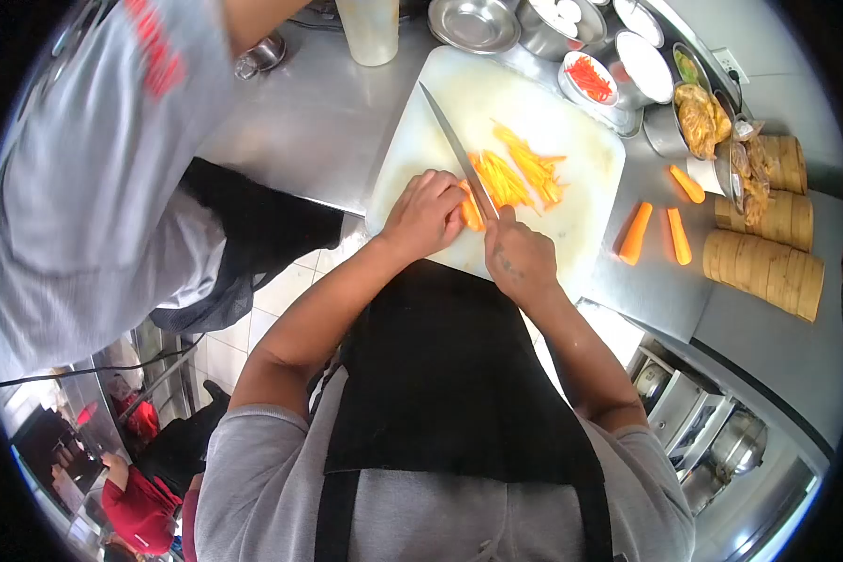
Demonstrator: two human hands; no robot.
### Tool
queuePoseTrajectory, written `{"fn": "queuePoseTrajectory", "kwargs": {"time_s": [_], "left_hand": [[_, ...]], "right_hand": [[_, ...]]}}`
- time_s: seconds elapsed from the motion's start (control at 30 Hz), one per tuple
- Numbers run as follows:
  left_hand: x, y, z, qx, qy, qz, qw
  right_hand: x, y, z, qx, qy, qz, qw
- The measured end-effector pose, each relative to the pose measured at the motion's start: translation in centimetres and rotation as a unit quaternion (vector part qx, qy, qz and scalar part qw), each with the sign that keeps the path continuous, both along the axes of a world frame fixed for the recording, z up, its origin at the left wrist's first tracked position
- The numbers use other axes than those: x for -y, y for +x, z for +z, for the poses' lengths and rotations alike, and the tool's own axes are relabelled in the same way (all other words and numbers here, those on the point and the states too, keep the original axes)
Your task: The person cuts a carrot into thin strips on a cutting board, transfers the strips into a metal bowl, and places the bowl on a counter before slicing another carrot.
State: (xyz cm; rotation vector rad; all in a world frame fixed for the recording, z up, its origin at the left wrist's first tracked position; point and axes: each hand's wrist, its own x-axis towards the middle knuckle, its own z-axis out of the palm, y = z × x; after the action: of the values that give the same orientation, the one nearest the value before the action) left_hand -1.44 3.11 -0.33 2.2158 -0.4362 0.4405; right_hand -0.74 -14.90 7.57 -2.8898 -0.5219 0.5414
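Note:
My right hand [520, 256] is wrapped round the handle of a long knife [461, 150], whose blade points up and to the left over a white cutting board [576, 164]. With curled fingers, my left hand [427, 211] presses a piece of carrot [469, 208] on the board, just left of the blade. Thin carrot strips [537, 167] lie in loose piles to the right of the knife. Three peeled carrot pieces, one of them a long carrot [636, 233], rest on the steel counter right of the board.
Beyond the board stand a bowl of red strips [590, 79], a steel plate [474, 22] and metal pots. Bamboo steamers [763, 272] are at the right. A co-worker in a grey shirt [103, 178] stands close on the left; a person in red [145, 510] is farther back.

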Motion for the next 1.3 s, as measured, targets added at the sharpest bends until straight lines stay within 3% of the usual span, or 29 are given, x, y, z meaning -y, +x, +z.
{"fn": "queuePoseTrajectory", "kwargs": {"time_s": [0.1, 0.27, 0.37, 0.4, 0.57, 0.67, 0.77, 0.9, 0.97, 1.03, 1.17, 1.3], "left_hand": [[0.1, 0.2, 0.0, -0.024, 0.02, 0.002, 1.0], [0.1, 0.2, 0.3, -0.06, 0.017, -0.015, 0.998], [0.0, 0.3, 0.1, -0.071, 0.011, -0.021, 0.997], [0.0, 0.1, 0.0, -0.072, 0.011, -0.02, 0.997], [-0.2, 0.3, -0.2, -0.057, 0.021, -0.024, 0.998], [0.0, 0.2, -0.2, -0.055, 0.017, -0.014, 0.998], [-0.1, 0.3, -0.2, -0.043, 0.005, -0.022, 0.999], [-0.2, 0.3, 0.0, -0.012, -0.014, -0.025, 1.0], [0.0, 0.2, -0.1, -0.029, 0.013, -0.008, 0.999], [0.1, 0.3, -0.3, -0.022, 0.0, -0.007, 1.0], [-0.2, 0.2, -0.4, -0.027, -0.016, -0.034, 0.999], [-0.2, 0.2, -0.2, -0.034, -0.006, -0.024, 0.999]], "right_hand": [[-0.1, -0.2, 1.0, 0.026, -0.007, 0.031, 0.999], [1.0, -3.1, 5.3, -0.072, -0.123, 0.052, 0.988], [1.3, -3.9, 2.8, -0.095, -0.072, 0.015, 0.993], [1.7, -3.8, -1.0, -0.06, -0.015, 0.019, 0.998], [-0.6, -0.8, 1.5, -0.039, 0.002, 0.003, 0.999], [0.7, -3.3, 3.7, -0.095, -0.064, 0.012, 0.993], [0.0, -2.5, -2.2, -0.027, 0.006, 0.006, 1.0], [-0.9, 0.3, 0.3, -0.054, 0.003, 0.018, 0.998], [-0.2, -2.0, 2.7, -0.081, -0.002, 0.011, 0.997], [0.4, -3.7, 2.6, -0.085, -0.045, 0.011, 0.995], [-1.7, -0.9, -1.7, -0.011, -0.02, 0.006, 1.0], [-1.0, -2.1, 2.6, -0.059, -0.02, 0.028, 0.998]]}}
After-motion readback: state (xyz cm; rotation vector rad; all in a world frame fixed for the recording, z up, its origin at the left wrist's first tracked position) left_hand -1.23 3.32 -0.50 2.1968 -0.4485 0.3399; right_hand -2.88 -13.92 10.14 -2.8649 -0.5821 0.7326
